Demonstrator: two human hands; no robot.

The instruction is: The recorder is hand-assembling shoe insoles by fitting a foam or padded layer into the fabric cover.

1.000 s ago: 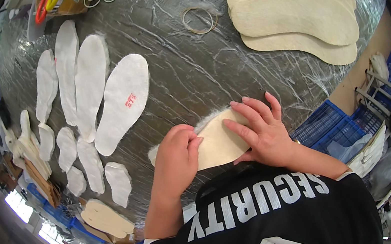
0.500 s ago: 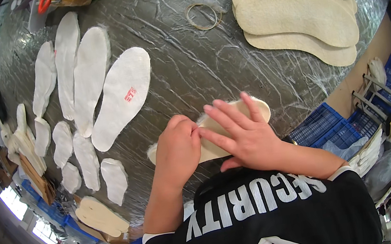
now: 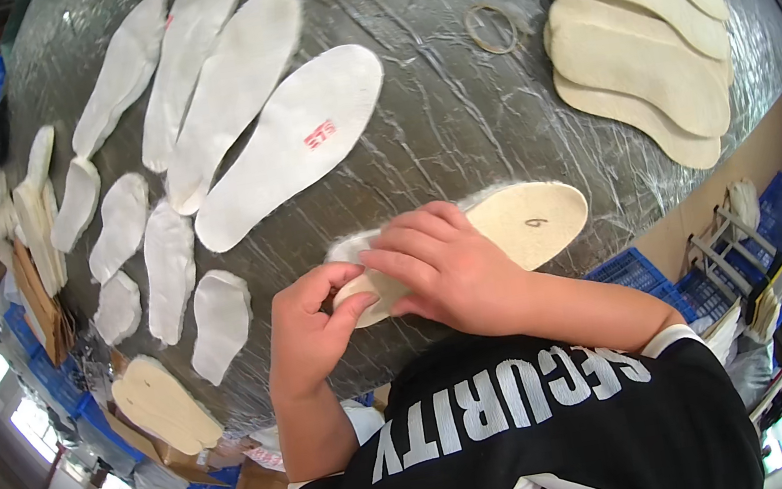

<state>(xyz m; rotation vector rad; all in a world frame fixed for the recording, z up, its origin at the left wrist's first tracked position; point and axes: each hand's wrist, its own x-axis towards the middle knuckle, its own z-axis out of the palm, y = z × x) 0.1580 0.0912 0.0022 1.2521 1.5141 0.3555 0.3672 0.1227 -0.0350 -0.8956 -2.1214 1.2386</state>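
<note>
A cream insole (image 3: 539,217) with a fluffy white edge lies near the table's front, a small dark mark on its wide right end. My left hand (image 3: 310,327) pinches its left end between thumb and fingers. Across the insole's middle rests my right hand (image 3: 445,267), fingers together and bent over it, thumb at the near edge. Both hands meet at the left part, covering much of the insole. To the left lie several white fleecy insoles, among them a large one (image 3: 291,148) with a red stamp.
Overlapping cream insoles (image 3: 643,70) lie at the far right. A thin ring (image 3: 492,29) sits left of them on the dark, plastic-covered table (image 3: 436,137). More cream insoles (image 3: 164,405) lie at the left near edge. Blue crates (image 3: 639,278) stand beyond the right edge.
My right hand has gone from spread fingers to bent ones, moving left along the insole. My left hand has shifted to its end, thumb now showing. The view has shifted and turned.
</note>
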